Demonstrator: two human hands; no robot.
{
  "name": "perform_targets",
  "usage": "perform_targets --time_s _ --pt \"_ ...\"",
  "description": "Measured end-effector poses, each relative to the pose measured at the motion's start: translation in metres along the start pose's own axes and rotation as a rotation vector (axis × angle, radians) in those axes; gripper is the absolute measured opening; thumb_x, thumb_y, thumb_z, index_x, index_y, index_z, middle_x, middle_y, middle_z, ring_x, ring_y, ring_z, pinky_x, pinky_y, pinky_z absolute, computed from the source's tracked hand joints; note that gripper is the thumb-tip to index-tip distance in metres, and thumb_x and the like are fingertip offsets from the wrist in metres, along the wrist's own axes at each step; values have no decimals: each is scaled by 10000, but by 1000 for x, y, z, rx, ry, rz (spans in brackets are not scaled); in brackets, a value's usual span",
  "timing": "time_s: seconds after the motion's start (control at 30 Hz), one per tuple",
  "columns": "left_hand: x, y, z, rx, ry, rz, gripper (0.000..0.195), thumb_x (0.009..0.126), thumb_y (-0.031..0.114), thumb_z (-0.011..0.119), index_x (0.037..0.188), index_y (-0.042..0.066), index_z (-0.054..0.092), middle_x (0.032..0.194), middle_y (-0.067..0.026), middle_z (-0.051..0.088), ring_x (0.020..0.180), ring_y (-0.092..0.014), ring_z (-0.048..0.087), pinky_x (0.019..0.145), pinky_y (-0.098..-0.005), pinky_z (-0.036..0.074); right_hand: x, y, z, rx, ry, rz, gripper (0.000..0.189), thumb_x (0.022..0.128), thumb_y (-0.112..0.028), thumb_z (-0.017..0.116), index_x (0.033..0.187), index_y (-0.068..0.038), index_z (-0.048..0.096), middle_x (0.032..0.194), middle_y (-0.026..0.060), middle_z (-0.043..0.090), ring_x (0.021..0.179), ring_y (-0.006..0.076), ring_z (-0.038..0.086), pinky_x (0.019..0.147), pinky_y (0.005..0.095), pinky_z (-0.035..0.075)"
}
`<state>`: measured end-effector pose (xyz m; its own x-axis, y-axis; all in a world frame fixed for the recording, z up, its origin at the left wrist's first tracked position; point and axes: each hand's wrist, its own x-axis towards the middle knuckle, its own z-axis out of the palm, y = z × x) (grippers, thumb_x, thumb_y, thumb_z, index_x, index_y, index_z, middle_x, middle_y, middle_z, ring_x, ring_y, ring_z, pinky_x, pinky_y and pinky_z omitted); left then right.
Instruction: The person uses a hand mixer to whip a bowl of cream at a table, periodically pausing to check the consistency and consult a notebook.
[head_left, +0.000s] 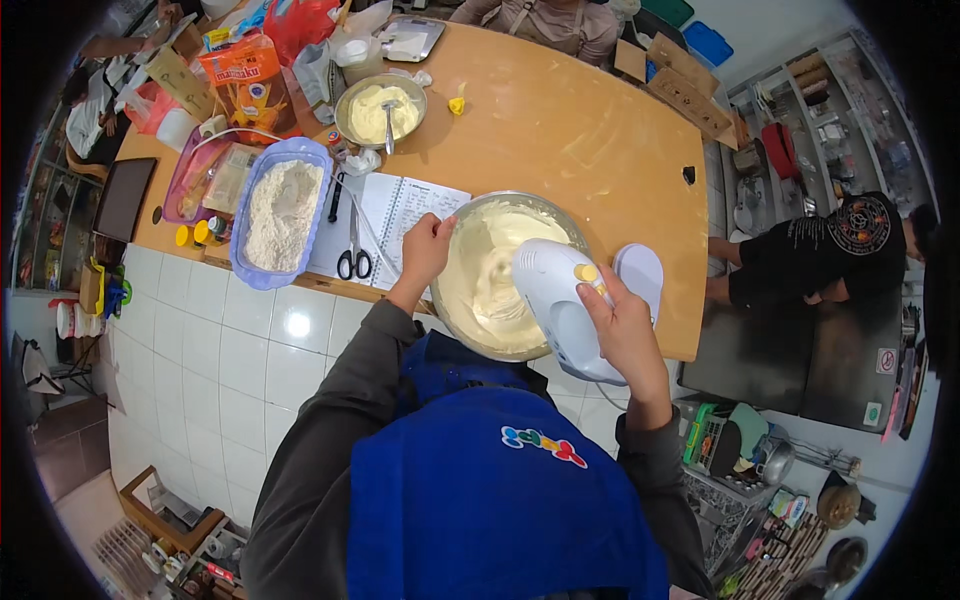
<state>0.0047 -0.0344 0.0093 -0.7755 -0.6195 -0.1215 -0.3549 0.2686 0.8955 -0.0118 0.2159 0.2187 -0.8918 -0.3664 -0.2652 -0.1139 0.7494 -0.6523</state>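
Observation:
My left hand (428, 251) grips the left rim of a large metal mixing bowl (574, 225). Pale yellow, creamy batter (491, 277) with swirl marks fills much of the bowl. In my right hand (626, 330) is a white electric hand mixer (555, 311) with yellow buttons, tilted over the bowl's right side; its beaters are hidden beneath its body. A white mixer stand base (639, 274) lies on the table just right of the bowl. Left of my left hand lie an open spiral notebook (435, 199) and black-handled scissors (354, 259).
On the wooden table (540, 112), a purple tub of flour (281, 217) stands at the left. Behind it are a smaller bowl with a spoon (382, 112), bags (251, 86) and a kitchen scale (411, 39). One person (547, 26) is across the table, another (840, 247) at the right.

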Motion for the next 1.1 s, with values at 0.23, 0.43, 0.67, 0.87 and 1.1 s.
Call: perform_targets --time_s 0.23,0.43,0.67,0.87,1.1 --pt "0 0 1 17 6 -19 383 856 361 622 742 0 562 655 -157 609 594 -279 586 570 -371 454 6 1 3 18 25 -50 578 899 -364 562 1223 108 485 841 312 625 795 381 659 688 380 505" --pt "0 3 0 14 5 -16 383 853 357 627 737 -3 566 647 -161 606 585 -286 584 564 -368 456 10 6 5 -2 43 -87 566 898 -363 562 1219 98 492 852 313 625 808 398 652 694 391 505" --pt "1 1 1 19 17 6 391 855 356 627 718 -2 550 630 -158 595 569 -285 574 551 -375 449 11 4 4 7 28 -51 553 896 -354 568 1216 92 498 878 308 628 836 401 649 707 387 505" --pt "3 -1 2 19 16 -3 387 854 355 628 718 2 546 627 -155 593 569 -281 572 548 -375 444 13 7 5 65 56 -44 535 886 -322 590 1202 103 510 879 293 637 829 346 662 713 357 502" --pt "2 0 3 -28 27 -14 385 846 348 642 707 3 542 612 -139 580 541 -240 531 541 -357 439 2 -7 -7 171 44 40 508 879 -266 608 1216 100 503 910 218 661 821 181 635 725 295 491"
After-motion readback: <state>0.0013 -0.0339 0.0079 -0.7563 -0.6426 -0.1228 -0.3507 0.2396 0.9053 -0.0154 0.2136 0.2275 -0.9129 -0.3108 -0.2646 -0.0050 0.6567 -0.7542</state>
